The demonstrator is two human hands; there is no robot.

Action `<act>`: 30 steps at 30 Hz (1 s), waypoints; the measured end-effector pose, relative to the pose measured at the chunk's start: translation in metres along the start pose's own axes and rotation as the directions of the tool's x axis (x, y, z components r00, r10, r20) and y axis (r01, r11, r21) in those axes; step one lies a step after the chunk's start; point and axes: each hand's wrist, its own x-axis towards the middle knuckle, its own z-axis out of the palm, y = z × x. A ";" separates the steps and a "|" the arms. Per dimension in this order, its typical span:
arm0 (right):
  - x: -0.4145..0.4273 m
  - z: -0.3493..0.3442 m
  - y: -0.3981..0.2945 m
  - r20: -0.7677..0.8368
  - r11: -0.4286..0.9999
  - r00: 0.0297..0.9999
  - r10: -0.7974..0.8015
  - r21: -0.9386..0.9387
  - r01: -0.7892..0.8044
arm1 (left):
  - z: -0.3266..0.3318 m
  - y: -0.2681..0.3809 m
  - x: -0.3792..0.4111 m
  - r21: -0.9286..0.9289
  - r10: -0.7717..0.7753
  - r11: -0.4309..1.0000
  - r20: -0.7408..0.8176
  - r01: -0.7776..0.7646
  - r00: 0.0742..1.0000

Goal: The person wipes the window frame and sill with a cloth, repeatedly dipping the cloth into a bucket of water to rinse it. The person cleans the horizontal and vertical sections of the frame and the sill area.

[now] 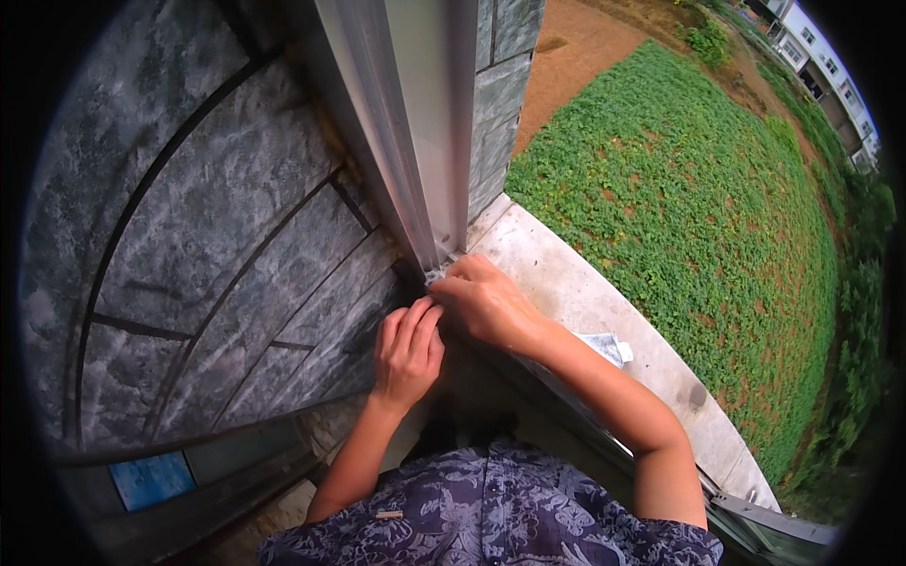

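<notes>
My left hand (408,347) is at the lower inner corner of a metal window frame (407,134), fingers bent beside the grey stone-patterned wall (283,269). Just to its right and slightly higher, my right hand (485,301) bends down at the same corner, its fingertips turned away from view. Some crumpled greyish-white material (434,274) shows at the foot of the frame, against the right hand's fingers. Whether either hand grips anything is hidden by the knuckles. Partly behind my right forearm, a white and silver packet (603,347) lies on the pale stone sill (566,283).
The sill's outer edge drops off towards a green planted field (694,247). A metal sliding-window rail (764,520) runs at lower right. A blue panel (151,480) shows at lower left. White buildings (824,67) stand far off.
</notes>
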 end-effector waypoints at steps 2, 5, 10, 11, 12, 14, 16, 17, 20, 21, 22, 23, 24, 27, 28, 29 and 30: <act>-0.001 0.004 0.001 -0.003 0.999 0.999 0.032 -0.034 -0.033 | 0.002 0.001 0.003 0.002 -0.024 1.000 0.019 0.024 1.000; -0.007 0.006 0.002 -0.048 0.994 0.994 0.100 -0.042 -0.102 | -0.004 0.007 0.010 -0.021 -0.092 0.995 0.034 0.093 0.995; -0.005 -0.012 -0.006 0.083 0.973 0.990 0.110 -0.214 -0.090 | -0.002 0.012 0.022 0.144 -0.143 0.982 0.163 0.120 0.976; -0.004 -0.014 -0.005 0.109 0.970 0.991 0.081 -0.239 -0.053 | -0.002 0.013 0.022 0.208 -0.179 0.969 0.205 0.135 0.962; -0.006 -0.014 -0.003 0.077 0.979 0.992 0.102 -0.184 -0.087 | -0.002 0.015 0.024 0.269 -0.211 0.952 0.244 0.143 0.946; -0.015 -0.012 0.004 0.015 0.987 0.989 0.149 -0.068 -0.148 | 0.000 0.016 0.029 0.346 -0.256 0.927 0.306 0.143 0.917; -0.022 -0.012 0.002 0.021 0.989 0.989 0.149 -0.008 -0.149 | 0.006 0.013 0.032 0.391 -0.292 0.909 0.352 0.144 0.889; -0.024 -0.012 0.000 0.024 0.989 0.989 0.149 0.022 -0.149 | 0.007 0.011 0.032 0.384 -0.294 0.911 0.341 0.154 0.893; -0.023 -0.015 -0.004 0.028 0.996 0.996 0.081 0.018 -0.082 | 0.006 0.010 0.028 0.323 -0.261 0.932 0.289 0.163 0.921; -0.023 -0.016 -0.001 0.045 0.998 0.997 0.065 0.006 -0.065 | 0.001 0.014 0.025 0.276 -0.229 0.948 0.250 0.158 0.941; -0.024 -0.015 0.005 0.062 0.999 0.997 0.050 -0.007 -0.049 | -0.002 0.015 0.024 0.228 -0.198 0.962 0.209 0.150 0.957; -0.023 -0.015 0.009 0.079 0.999 0.996 0.036 -0.020 -0.034 | -0.002 0.014 0.026 0.266 -0.202 0.954 0.230 0.138 0.952; -0.019 -0.014 0.009 0.116 0.998 0.992 0.056 -0.045 -0.051 | -0.004 0.012 0.025 0.310 -0.215 0.942 0.257 0.130 0.942; -0.008 -0.013 0.002 0.211 0.987 0.969 0.125 -0.127 -0.100 | -0.004 0.006 0.034 0.391 -0.233 0.916 0.340 0.088 0.911; -0.008 -0.013 -0.002 0.226 0.982 0.963 0.145 -0.155 -0.112 | -0.002 0.004 0.038 0.418 -0.239 0.906 0.374 0.067 0.896; -0.008 -0.013 -0.006 0.239 0.975 0.957 0.165 -0.183 -0.123 | 0.001 0.004 0.040 0.444 -0.246 0.895 0.406 0.045 0.880; -0.010 -0.014 -0.010 0.231 0.970 0.958 0.168 -0.210 -0.120 | 0.004 0.004 0.042 0.453 -0.243 0.891 0.418 0.030 0.875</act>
